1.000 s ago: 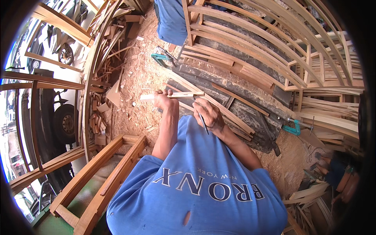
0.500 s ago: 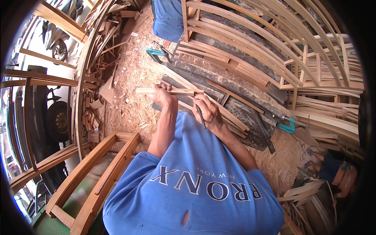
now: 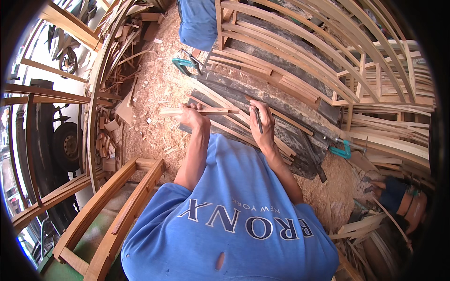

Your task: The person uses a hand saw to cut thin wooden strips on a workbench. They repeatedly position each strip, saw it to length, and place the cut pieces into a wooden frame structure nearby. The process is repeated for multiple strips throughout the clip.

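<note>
My left hand (image 3: 192, 116) is closed around a short pale wooden strip (image 3: 220, 111), held crosswise above a dark, worn workbench (image 3: 309, 157). My right hand (image 3: 262, 122) is closed on a slim dark tool (image 3: 259, 122), pencil-like, just beyond the strip's right end. Several long wooden slats (image 3: 208, 89) lie diagonally on the bench beneath my hands. Teal clamps sit at the bench's upper left (image 3: 180, 64) and its right end (image 3: 341, 151).
A curved wooden frame (image 3: 290, 42) and blue cloth (image 3: 197, 23) are beyond the bench. Stacked offcuts (image 3: 108, 140) and a wooden frame (image 3: 115, 196) stand left, with vehicles outside. Shavings cover the floor (image 3: 145, 122). Another person (image 3: 398, 196) is at the lower right, near lumber piles.
My right hand has lifted away from the strip's end, moving up and right with the dark tool. My left hand and strip have shifted slightly left as the whole view shifted.
</note>
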Available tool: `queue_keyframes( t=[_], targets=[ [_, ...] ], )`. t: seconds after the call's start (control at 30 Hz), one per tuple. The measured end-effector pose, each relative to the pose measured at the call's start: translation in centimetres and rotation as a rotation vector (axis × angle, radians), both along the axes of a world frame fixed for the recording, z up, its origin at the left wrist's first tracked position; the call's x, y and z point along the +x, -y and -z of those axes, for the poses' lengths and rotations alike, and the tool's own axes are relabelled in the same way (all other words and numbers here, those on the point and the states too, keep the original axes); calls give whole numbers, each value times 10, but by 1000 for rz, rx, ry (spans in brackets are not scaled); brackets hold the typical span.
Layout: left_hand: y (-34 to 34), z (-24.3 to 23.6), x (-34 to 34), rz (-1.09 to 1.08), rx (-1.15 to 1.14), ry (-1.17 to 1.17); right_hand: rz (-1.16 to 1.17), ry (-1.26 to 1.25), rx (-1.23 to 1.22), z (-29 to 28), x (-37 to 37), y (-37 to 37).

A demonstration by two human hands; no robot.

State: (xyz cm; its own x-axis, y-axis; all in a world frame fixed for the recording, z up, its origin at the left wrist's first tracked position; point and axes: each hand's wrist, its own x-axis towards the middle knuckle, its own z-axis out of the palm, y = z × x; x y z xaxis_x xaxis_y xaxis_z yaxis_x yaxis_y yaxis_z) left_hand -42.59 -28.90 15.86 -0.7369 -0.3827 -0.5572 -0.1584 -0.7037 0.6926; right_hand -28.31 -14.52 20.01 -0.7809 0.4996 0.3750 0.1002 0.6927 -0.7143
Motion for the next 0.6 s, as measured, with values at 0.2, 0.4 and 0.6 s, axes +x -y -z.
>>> queue_keyframes(
  t=[0.2, 0.4, 0.6],
  targets=[
    [7, 36, -6, 164, -76, 110, 52, 743, 77, 74, 29, -23],
    [-16, 78, 9, 279, 77, 207, 129, 786, 85, 107, 48, -33],
    [-29, 102, 19, 406, 130, 206, 202, 797, 41, 112, 60, -48]
  ],
)
